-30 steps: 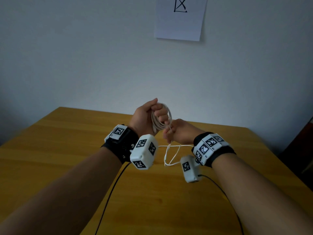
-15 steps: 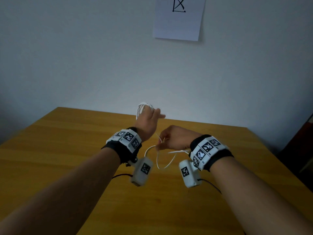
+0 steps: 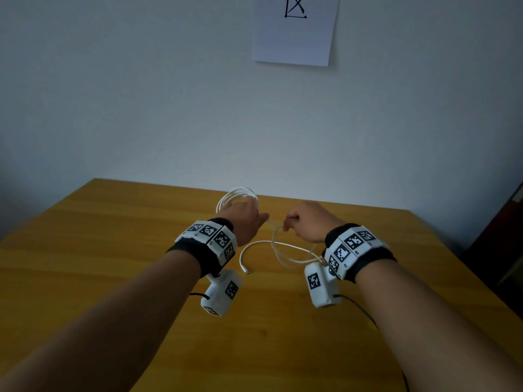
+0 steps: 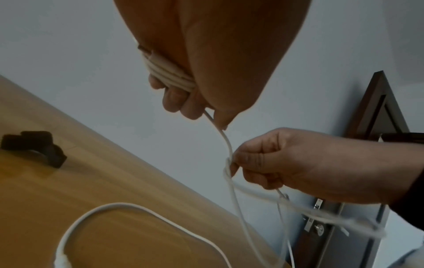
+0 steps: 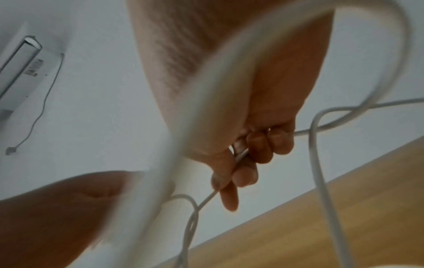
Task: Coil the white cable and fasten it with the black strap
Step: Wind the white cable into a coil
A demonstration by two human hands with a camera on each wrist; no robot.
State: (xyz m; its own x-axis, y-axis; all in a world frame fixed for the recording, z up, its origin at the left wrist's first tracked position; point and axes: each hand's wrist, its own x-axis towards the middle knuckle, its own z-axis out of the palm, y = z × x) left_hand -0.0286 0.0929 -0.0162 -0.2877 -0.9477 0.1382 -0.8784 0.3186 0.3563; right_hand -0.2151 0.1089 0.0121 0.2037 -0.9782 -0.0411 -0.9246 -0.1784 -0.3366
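My left hand [image 3: 245,219] is raised above the wooden table [image 3: 113,278] and grips several turns of the white cable [image 3: 237,193], which loop round its fingers [image 4: 174,101]. From it a strand runs right to my right hand [image 3: 307,222], which pinches the cable [image 5: 238,157] between thumb and fingers. The loose tail [image 3: 283,247] hangs between the wrists, and its plug end [image 3: 245,270] lies on the table. The black strap [image 4: 34,145] lies on the table, seen only in the left wrist view.
A sheet of paper [image 3: 294,29] with a drawn mark hangs on the wall behind the table. A dark door or frame [image 3: 501,236] stands at the right edge. Black camera leads [image 3: 359,306] trail from both wrists.
My left hand turned palm-down with the coil now showing over its far side. My right hand moved right, away from it, drawing the strand out. The tail end dropped onto the table.
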